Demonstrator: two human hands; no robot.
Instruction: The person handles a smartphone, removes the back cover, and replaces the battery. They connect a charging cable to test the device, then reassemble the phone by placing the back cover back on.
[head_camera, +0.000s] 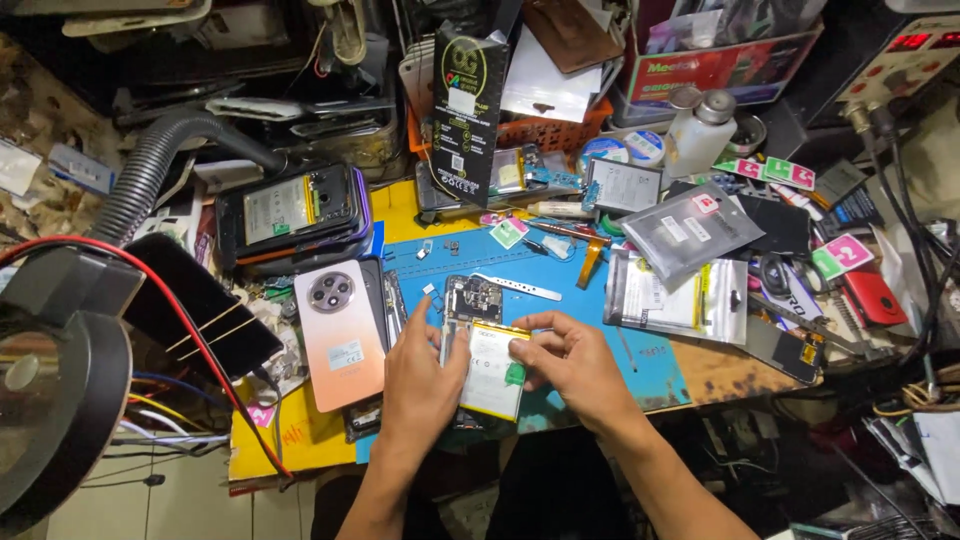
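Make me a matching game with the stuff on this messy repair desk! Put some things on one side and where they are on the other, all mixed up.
Things:
1. opened phone
2. pink back cover
3. white bottle
4. grey hose

Places:
A. far right, at the back of the desk
B. between the left hand and the right hand
C. curving down at the far left
D. lying flat, just left of the left hand

Pairs: 1-B, 2-D, 3-A, 4-C
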